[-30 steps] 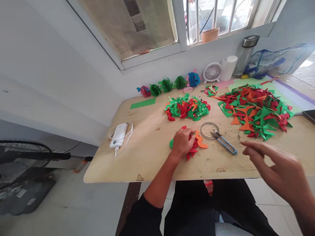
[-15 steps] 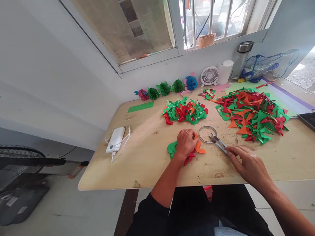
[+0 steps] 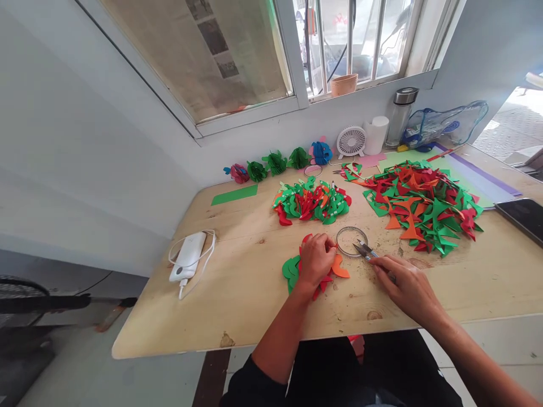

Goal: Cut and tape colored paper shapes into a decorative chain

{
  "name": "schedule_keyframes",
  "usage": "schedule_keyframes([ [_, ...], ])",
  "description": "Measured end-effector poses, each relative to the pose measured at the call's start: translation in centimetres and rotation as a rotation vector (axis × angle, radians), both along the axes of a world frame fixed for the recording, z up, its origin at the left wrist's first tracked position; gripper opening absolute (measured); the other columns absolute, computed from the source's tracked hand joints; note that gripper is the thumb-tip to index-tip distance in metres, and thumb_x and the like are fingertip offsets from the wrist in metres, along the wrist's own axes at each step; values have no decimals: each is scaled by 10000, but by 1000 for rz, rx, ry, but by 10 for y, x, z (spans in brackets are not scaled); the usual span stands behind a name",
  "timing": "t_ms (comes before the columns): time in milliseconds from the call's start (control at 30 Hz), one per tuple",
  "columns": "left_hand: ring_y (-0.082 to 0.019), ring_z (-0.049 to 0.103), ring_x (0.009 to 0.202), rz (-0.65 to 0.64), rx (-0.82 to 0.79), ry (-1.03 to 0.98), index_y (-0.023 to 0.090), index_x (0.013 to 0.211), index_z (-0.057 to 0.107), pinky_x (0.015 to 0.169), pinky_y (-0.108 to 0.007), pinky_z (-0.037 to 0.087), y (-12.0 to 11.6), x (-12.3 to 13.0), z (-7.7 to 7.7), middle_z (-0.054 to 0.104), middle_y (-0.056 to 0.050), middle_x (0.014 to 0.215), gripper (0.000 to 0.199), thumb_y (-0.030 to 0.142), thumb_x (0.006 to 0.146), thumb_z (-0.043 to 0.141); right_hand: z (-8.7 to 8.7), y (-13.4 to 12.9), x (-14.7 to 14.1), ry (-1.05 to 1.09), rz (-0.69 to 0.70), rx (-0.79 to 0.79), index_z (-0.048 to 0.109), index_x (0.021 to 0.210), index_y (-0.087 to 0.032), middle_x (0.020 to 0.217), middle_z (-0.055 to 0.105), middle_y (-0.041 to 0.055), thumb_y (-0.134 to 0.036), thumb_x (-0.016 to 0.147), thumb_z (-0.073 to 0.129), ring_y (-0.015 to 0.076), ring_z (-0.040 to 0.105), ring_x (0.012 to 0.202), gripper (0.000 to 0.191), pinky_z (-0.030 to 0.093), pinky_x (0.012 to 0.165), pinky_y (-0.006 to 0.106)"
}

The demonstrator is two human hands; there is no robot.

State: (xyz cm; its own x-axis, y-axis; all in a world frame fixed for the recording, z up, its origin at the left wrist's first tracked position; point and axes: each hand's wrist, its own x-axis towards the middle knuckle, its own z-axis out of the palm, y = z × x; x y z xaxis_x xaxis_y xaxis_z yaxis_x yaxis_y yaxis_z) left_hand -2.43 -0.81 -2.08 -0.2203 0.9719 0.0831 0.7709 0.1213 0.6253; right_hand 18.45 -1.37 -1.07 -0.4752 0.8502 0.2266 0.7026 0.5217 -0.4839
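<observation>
My left hand (image 3: 316, 258) rests over a small heap of curved paper cut-outs (image 3: 291, 272), green, red and orange. Its fingers are bent and drawn together; what lies between them is hidden. In my right hand (image 3: 403, 282) is a pair of thread snips (image 3: 367, 252), the fingers wrapped round its handles. The pointed blades face up and left, a little apart, and reach over the edge of a thin metal ring (image 3: 340, 244) lying flat on the table. Behind my left hand sits a bigger pile of green, red and orange cut-outs (image 3: 314, 202).
Paper scraps (image 3: 424, 209) heap up at the right, near a dark phone (image 3: 524, 219). At the left lies a white power bank (image 3: 189, 257) with its cable. Along the wall stand honeycomb paper figures (image 3: 275, 162), a small fan (image 3: 351, 141) and a glass bottle (image 3: 399, 121).
My right hand has slid forward along the snips, covering more of the handles. My left hand stays over the small heap, its fingers drawn in slightly. The whole view has shifted a little.
</observation>
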Motion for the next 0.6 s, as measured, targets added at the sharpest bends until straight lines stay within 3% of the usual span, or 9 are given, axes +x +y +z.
schedule_keyframes([
  [167, -156, 584, 742, -44, 15, -401, 170, 673, 616, 696, -285, 451, -2, -8, 9, 654, -27, 759, 19, 189, 674, 618, 6, 6, -10, 177, -37, -153, 677, 946, -221, 907, 713, 45, -319, 882, 442, 167, 641, 739, 263, 475, 621, 269],
  [333, -107, 558, 612, -57, -34, -898, 140, 686, 600, 579, -235, 447, -6, -7, 26, 648, -37, 756, 197, 301, 633, 701, 13, 17, -30, 312, -20, -238, 650, 1025, -202, 862, 687, 52, -385, 868, 479, 163, 613, 728, 296, 473, 619, 266],
  [467, -99, 556, 618, -80, -85, -1045, 134, 673, 595, 584, -218, 447, -7, -7, 30, 625, -16, 700, 243, 305, 600, 752, 12, 22, -43, 292, 27, -238, 635, 1024, -191, 855, 669, 50, -384, 850, 499, 151, 585, 691, 294, 453, 612, 267],
  [600, -99, 562, 621, -94, -117, -1105, 133, 689, 583, 592, -217, 440, -8, -7, 29, 623, -16, 695, 248, 287, 603, 758, 8, 21, -49, 211, 48, -323, 654, 817, -194, 679, 639, 11, -354, 840, 496, 138, 541, 604, 227, 395, 565, 257],
])
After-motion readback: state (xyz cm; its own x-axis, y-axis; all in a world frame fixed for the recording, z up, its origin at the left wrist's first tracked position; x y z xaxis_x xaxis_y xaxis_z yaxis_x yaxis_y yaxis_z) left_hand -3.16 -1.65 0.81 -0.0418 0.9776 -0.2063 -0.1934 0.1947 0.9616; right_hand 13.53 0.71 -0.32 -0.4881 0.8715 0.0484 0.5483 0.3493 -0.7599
